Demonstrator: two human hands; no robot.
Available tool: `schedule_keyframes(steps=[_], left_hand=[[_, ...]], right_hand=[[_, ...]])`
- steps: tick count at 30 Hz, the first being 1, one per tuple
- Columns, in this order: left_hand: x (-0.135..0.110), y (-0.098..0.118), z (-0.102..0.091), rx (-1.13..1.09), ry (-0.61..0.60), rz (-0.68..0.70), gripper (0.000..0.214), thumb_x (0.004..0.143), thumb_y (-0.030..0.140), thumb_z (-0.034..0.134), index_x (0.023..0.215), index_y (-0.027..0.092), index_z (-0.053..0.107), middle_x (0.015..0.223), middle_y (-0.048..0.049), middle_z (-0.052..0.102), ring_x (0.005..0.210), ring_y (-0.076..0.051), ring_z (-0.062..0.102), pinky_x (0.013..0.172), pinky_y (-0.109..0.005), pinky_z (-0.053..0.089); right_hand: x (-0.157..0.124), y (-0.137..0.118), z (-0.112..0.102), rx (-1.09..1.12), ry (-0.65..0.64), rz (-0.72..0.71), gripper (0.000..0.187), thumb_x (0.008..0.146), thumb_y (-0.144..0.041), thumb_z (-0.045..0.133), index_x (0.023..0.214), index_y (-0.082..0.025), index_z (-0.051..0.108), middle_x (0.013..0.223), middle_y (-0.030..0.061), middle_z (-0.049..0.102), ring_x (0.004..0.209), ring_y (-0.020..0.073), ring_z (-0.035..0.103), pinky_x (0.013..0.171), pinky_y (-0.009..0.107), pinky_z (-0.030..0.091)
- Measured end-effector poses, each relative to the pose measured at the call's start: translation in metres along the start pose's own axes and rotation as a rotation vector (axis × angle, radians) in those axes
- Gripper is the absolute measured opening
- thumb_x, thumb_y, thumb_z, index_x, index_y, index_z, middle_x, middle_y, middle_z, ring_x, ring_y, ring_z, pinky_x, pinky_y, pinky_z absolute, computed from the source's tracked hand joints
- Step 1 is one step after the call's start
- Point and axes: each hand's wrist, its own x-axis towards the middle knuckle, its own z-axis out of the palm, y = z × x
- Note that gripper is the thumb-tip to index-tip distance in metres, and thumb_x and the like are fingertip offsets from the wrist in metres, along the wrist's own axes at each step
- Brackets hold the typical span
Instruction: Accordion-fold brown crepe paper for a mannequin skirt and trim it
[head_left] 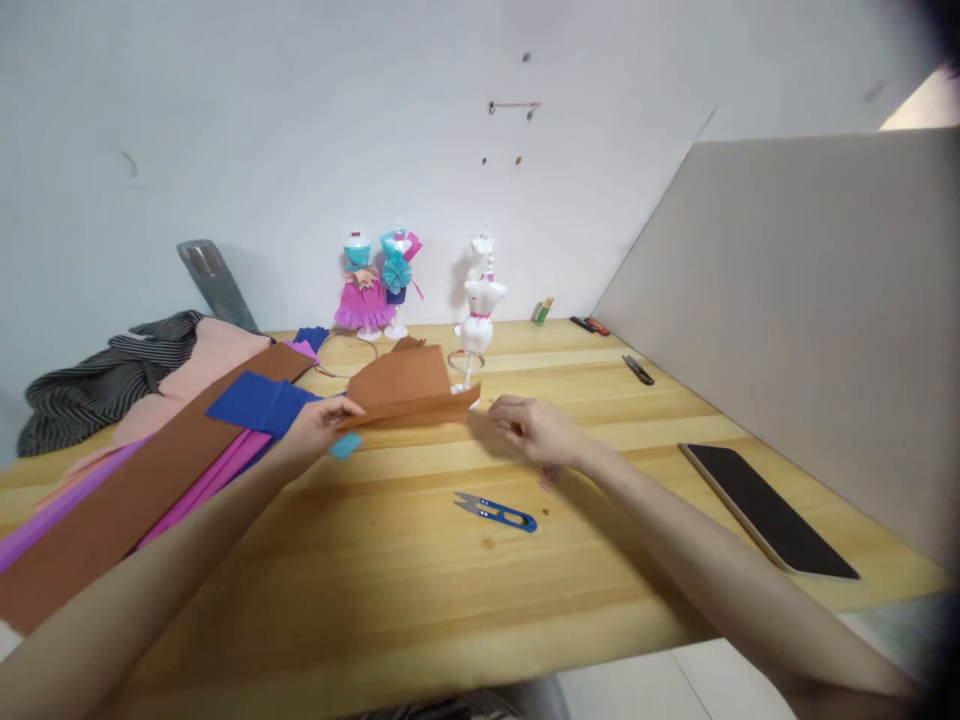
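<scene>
A folded brown felt piece [405, 385] hovers just above the wooden table [420, 580]. My left hand [319, 425] pinches its left edge. My right hand [536, 430] is closed by the felt's right tip, fingers curled; whether it grips the felt or something small I cannot tell. A small teal scrap [346, 446] lies under my left hand. Blue thread snips [496, 512] lie on the table in front of my hands. A white doll mannequin [481, 310] stands just behind the felt.
Long felt sheets in brown [120, 500], pink, purple and blue [259, 402] lie at the left, with striped cloth [97, 380] behind. Two dressed mannequins [379, 285] stand by the wall. A dark tablet [769, 505] lies at the right beside a grey divider board [810, 300].
</scene>
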Motion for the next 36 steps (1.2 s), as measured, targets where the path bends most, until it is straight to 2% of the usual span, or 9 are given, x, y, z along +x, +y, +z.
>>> schedule_keyframes(steps=[3, 8, 14, 16, 18, 21, 25, 31, 36], left_hand=[[-0.028, -0.021, -0.004, 0.134, -0.106, 0.008, 0.024, 0.07, 0.023, 0.066, 0.092, 0.019, 0.072, 0.097, -0.0074, 0.073, 0.094, -0.023, 0.066, 0.087, -0.036, 0.053], [-0.048, -0.013, 0.001, 0.609, -0.185, 0.322, 0.057, 0.08, 0.008, 0.047, 0.136, 0.02, 0.047, 0.142, -0.0136, 0.047, 0.13, -0.025, 0.046, 0.107, -0.043, 0.041], [-0.045, 0.002, 0.023, 0.759, -0.355, 0.651, 0.051, 0.081, 0.003, 0.042, 0.127, 0.021, 0.055, 0.135, -0.0139, 0.054, 0.123, -0.024, 0.051, 0.103, -0.043, 0.044], [-0.044, 0.002, 0.032, 0.717, -0.463, 0.683, 0.047, 0.078, 0.002, 0.045, 0.119, 0.019, 0.06, 0.126, -0.0133, 0.06, 0.116, -0.024, 0.056, 0.1, -0.042, 0.045], [-0.043, 0.0, 0.04, 0.623, -0.509, 0.64, 0.038, 0.076, 0.004, 0.048, 0.107, 0.018, 0.065, 0.115, -0.0121, 0.066, 0.108, -0.023, 0.06, 0.095, -0.04, 0.048], [-0.042, -0.005, 0.044, 0.435, -0.359, 0.414, 0.024, 0.082, 0.01, 0.049, 0.096, 0.017, 0.067, 0.102, -0.01, 0.071, 0.096, -0.02, 0.065, 0.086, -0.034, 0.052], [-0.043, -0.006, 0.042, 0.234, -0.184, 0.132, 0.019, 0.085, 0.019, 0.051, 0.091, 0.016, 0.068, 0.092, -0.0071, 0.073, 0.083, -0.016, 0.067, 0.076, -0.027, 0.053], [-0.053, 0.002, 0.05, 0.282, -0.115, 0.116, 0.012, 0.08, 0.02, 0.056, 0.082, 0.016, 0.066, 0.087, -0.0056, 0.072, 0.077, -0.015, 0.066, 0.068, -0.023, 0.052], [-0.057, 0.002, 0.052, 0.314, -0.118, 0.275, 0.015, 0.084, 0.015, 0.05, 0.082, 0.016, 0.064, 0.093, -0.0092, 0.072, 0.086, -0.016, 0.068, 0.074, -0.026, 0.054]], right_hand=[[-0.005, -0.027, 0.004, 0.156, -0.179, -0.058, 0.011, 0.082, -0.027, 0.059, 0.085, -0.017, 0.064, 0.082, 0.0048, 0.066, 0.069, 0.0138, 0.057, 0.064, 0.024, 0.04], [-0.018, -0.056, 0.016, 0.101, -0.349, -0.083, 0.015, 0.072, -0.016, 0.062, 0.086, -0.019, 0.059, 0.089, 0.0039, 0.065, 0.074, 0.0153, 0.057, 0.059, 0.024, 0.033], [-0.024, -0.033, 0.003, -0.282, -0.356, 0.411, 0.018, 0.08, -0.02, 0.053, 0.096, -0.018, 0.062, 0.083, 0.0094, 0.068, 0.071, 0.0223, 0.062, 0.057, 0.028, 0.036], [-0.02, -0.031, 0.0, -0.36, -0.298, 0.432, 0.025, 0.082, -0.018, 0.051, 0.103, -0.015, 0.063, 0.091, 0.0141, 0.068, 0.079, 0.025, 0.064, 0.063, 0.031, 0.042], [-0.013, -0.035, 0.002, -0.248, -0.251, 0.219, 0.034, 0.08, -0.013, 0.053, 0.112, -0.016, 0.062, 0.106, 0.0145, 0.065, 0.096, 0.025, 0.062, 0.076, 0.033, 0.046], [0.0, -0.045, 0.013, 0.035, -0.3, -0.107, 0.04, 0.076, -0.019, 0.066, 0.116, -0.014, 0.063, 0.12, 0.0139, 0.061, 0.112, 0.0243, 0.056, 0.096, 0.035, 0.043], [0.004, -0.053, 0.029, 0.049, -0.225, -0.099, 0.052, 0.077, -0.041, 0.068, 0.12, -0.012, 0.062, 0.118, 0.0166, 0.06, 0.108, 0.0285, 0.055, 0.094, 0.043, 0.043], [-0.011, -0.066, 0.048, 0.01, -0.053, -0.142, 0.075, 0.076, -0.064, 0.06, 0.129, -0.011, 0.055, 0.127, 0.0209, 0.056, 0.111, 0.0341, 0.053, 0.094, 0.051, 0.039], [-0.016, -0.07, 0.069, 0.032, 0.196, -0.182, 0.018, 0.091, -0.025, 0.05, 0.095, -0.016, 0.065, 0.1, 0.0115, 0.069, 0.095, 0.022, 0.06, 0.086, 0.039, 0.043]])
